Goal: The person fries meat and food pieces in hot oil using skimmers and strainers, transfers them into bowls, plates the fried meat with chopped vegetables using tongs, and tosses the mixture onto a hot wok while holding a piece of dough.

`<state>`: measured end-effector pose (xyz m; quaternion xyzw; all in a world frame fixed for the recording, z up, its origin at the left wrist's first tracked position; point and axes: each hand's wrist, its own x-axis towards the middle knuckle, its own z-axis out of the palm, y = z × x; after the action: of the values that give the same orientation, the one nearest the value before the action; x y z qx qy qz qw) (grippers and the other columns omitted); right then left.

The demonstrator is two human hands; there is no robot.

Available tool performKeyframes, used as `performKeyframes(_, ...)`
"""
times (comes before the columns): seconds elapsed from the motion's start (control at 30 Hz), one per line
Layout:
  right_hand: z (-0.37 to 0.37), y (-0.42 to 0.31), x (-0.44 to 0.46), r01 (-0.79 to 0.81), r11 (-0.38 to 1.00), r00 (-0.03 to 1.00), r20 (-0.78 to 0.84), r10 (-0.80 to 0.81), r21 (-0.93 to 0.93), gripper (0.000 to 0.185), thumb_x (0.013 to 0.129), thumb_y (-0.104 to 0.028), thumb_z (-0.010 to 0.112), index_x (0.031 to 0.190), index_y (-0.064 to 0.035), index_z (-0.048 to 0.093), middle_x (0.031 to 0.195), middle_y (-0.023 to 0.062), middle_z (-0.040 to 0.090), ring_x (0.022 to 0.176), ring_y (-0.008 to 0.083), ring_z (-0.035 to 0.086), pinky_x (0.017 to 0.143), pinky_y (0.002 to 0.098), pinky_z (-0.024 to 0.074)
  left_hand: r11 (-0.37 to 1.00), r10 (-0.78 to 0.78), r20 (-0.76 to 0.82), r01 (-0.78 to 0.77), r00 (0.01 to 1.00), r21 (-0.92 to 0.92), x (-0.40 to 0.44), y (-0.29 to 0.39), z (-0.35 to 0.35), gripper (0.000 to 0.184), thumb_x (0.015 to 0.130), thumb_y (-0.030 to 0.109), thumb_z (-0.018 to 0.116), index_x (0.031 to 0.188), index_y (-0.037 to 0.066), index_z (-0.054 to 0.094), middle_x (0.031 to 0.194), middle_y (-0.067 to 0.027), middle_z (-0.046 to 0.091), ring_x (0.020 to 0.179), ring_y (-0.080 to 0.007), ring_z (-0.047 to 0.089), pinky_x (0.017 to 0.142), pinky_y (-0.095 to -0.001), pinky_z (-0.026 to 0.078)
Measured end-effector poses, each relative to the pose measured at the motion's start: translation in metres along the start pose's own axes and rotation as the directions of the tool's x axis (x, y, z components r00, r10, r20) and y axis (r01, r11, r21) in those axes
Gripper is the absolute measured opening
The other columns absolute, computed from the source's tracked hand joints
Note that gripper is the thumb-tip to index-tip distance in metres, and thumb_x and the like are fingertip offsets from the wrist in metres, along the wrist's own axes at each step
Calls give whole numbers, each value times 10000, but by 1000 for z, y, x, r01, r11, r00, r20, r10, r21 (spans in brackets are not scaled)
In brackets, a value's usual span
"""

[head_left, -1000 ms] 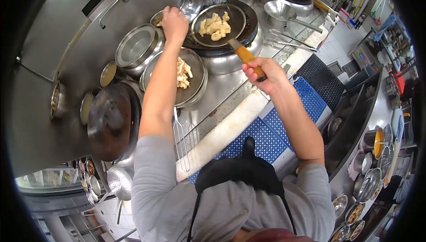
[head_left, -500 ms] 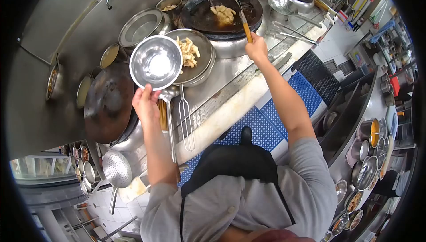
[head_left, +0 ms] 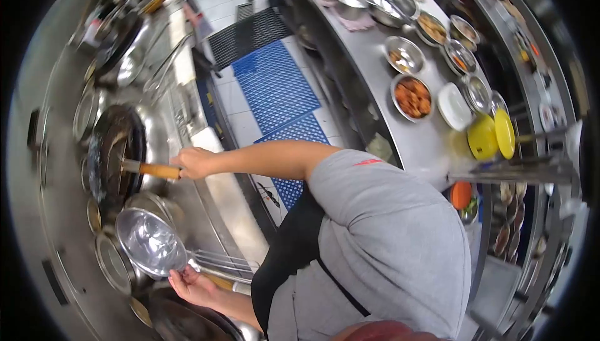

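My left hand (head_left: 192, 286) grips the rim of a shiny metal bowl (head_left: 150, 241), fingers and thumb at its near edge. The bowl is tilted and no food shows in it. My right hand (head_left: 194, 163) is closed round the wooden handle of a wok ladle (head_left: 159, 170). Its metal end reaches into the dark wok (head_left: 132, 138), where the head is hard to make out. The bowl is beside the wok, nearer my body. Below the bowl, part of a wire-framed tool (head_left: 225, 261) shows by my left hand.
A second dark wok (head_left: 181, 319) sits at the near end of the range. Opposite stands a steel counter (head_left: 387, 147) with a bowl of reddish food (head_left: 412, 97), several other bowls and a yellow container (head_left: 481, 138). Blue mats (head_left: 275, 81) cover the floor between.
The view has swung to the right, bringing the opposite counter into sight. Both hands keep their holds on the bowl and the ladle. The bowl is tilted differently.
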<state>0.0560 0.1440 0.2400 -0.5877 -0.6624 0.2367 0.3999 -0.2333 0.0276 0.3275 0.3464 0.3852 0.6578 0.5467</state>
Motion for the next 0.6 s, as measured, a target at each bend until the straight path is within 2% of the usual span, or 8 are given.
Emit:
performKeyframes(0.13,-37,57,-91,-69,997,995,-68,68,-18,460,793,-228,630,1198,-9,633,995,234,676,960,387,646,848,457,502,977,-213,276,207,937,50,23,-42,37,134,928,98,616,1022,4,612,998,-79,655,867,-160,620,716,-277,501)
performKeyframes(0.23,-121,70,-172,-370,925,924,-68,376,90,417,793,-227,654,1154,-18,667,972,172,715,921,302,690,809,391,530,923,-374,403,376,835,79,-11,-74,118,123,930,98,604,1015,9,607,995,-79,653,905,-176,620,799,-308,501)
performKeyframes(0.3,-164,96,-221,-370,929,877,-328,350,4,370,802,-290,686,1088,-57,708,945,168,717,859,313,693,808,418,531,850,-499,533,507,684,145,-25,-99,160,119,931,98,597,1007,6,605,1001,-86,653,938,-191,624,842,-332,504)
performKeyframes(0.37,-235,79,-268,-599,800,735,-371,567,36,354,818,-268,689,1100,-56,706,1047,180,701,963,318,679,867,416,516,765,-602,605,594,521,250,-32,-143,186,101,924,83,590,989,6,601,989,-98,660,931,-205,636,844,-366,519)
performKeyframes(0.43,-284,106,-323,-638,767,619,-634,463,-63,346,828,-266,687,1088,-38,704,999,205,702,910,342,686,845,430,524,683,-690,601,637,404,356,-50,-184,229,75,915,70,592,960,11,598,943,-105,670,853,-205,652,792,-365,549)
performKeyframes(0.53,-370,85,-380,-938,347,201,-816,542,-1,301,872,-228,616,1074,-20,694,1025,261,672,954,387,661,841,468,514,593,-764,590,646,261,481,-77,-244,286,78,920,85,603,932,8,597,887,-109,673,730,-185,662,680,-309,578)
performKeyframes(0.57,-385,112,-411,-953,288,201,-909,365,-95,290,872,-242,619,1014,-3,700,972,272,671,908,415,655,825,476,516,579,-776,584,639,240,506,-87,-262,306,81,924,87,601,925,6,595,884,-107,670,729,-185,661,683,-312,580)
performKeyframes(0.6,-398,134,-436,-984,41,178,-928,328,-175,311,849,-286,654,955,3,704,953,274,669,887,427,650,812,472,518,565,-787,577,632,220,531,-96,-279,325,86,927,90,600,918,5,593,880,-105,667,729,-185,661,686,-314,582)
